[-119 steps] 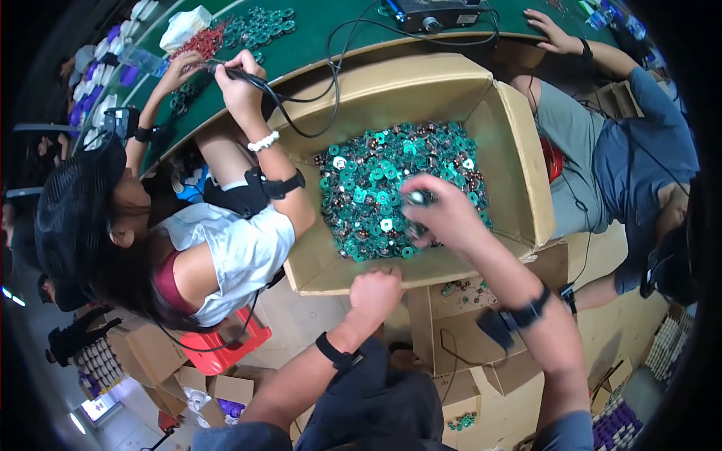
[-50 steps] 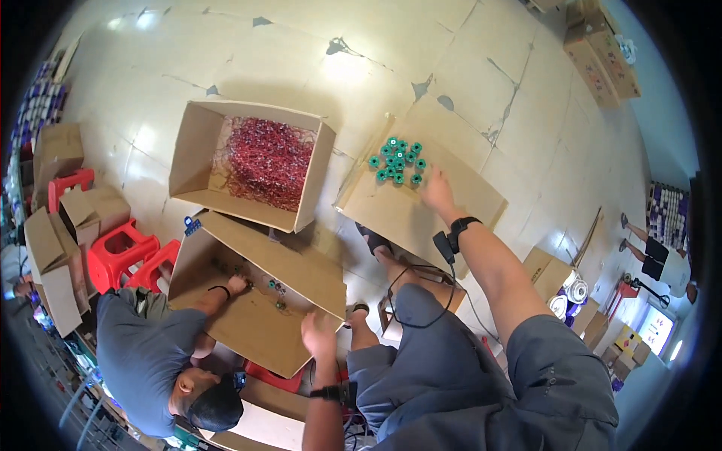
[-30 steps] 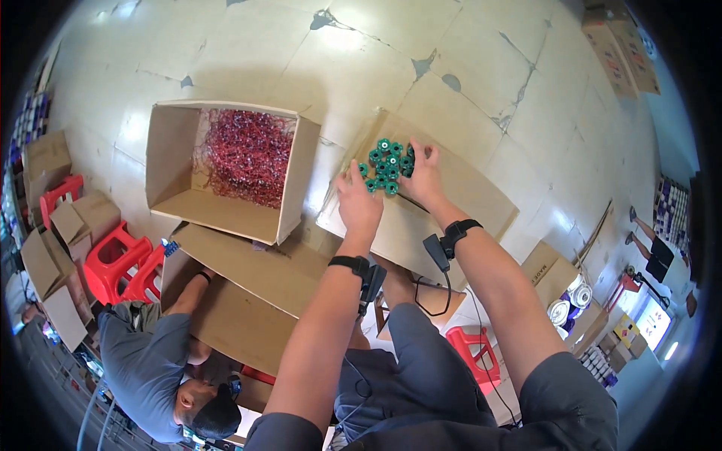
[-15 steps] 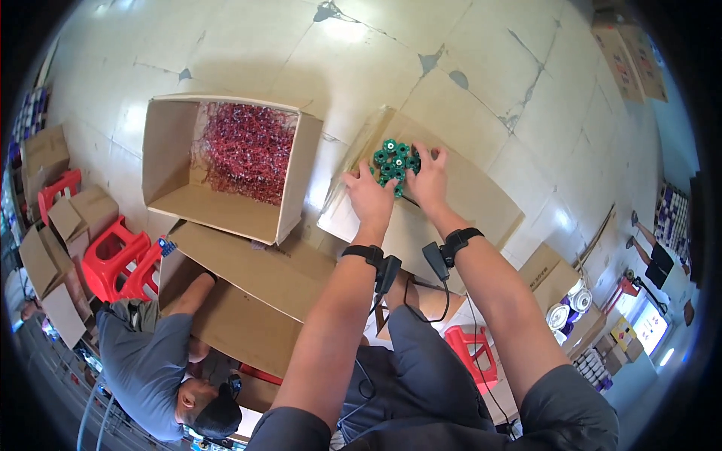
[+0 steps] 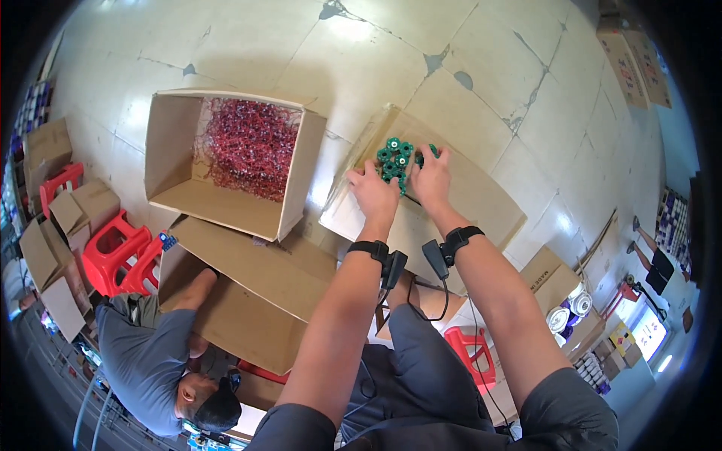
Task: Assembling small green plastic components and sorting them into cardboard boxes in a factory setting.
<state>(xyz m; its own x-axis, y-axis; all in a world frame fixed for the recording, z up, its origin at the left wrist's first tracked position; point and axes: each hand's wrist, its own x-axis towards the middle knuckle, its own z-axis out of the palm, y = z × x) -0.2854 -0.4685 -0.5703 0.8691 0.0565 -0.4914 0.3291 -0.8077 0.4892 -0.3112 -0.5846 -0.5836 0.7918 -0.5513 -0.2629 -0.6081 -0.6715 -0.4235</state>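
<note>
Several small green spool-like pieces, some with pale centres, lie bunched on a flat cardboard box in front of me. My left hand rests at the near left of the bunch, fingers bent and apart, its thumb side touching the nearest pieces. On the right, my right hand curls its fingers around one or more of the green pieces, a small gap away from the bunch. Its palm hides part of what it holds. Each wrist wears a black strap with a small cabled device.
An open carton of tangled red tinsel-like strands stands left of the flat box. Nearer, a co-worker reaches into another open carton. Red stools stand at the left, another red stool near my legs.
My right hand has shifted slightly right, and green pieces at its fingers now sit apart from the bunch. My left hand has moved a little right, staying beside the bunch.
</note>
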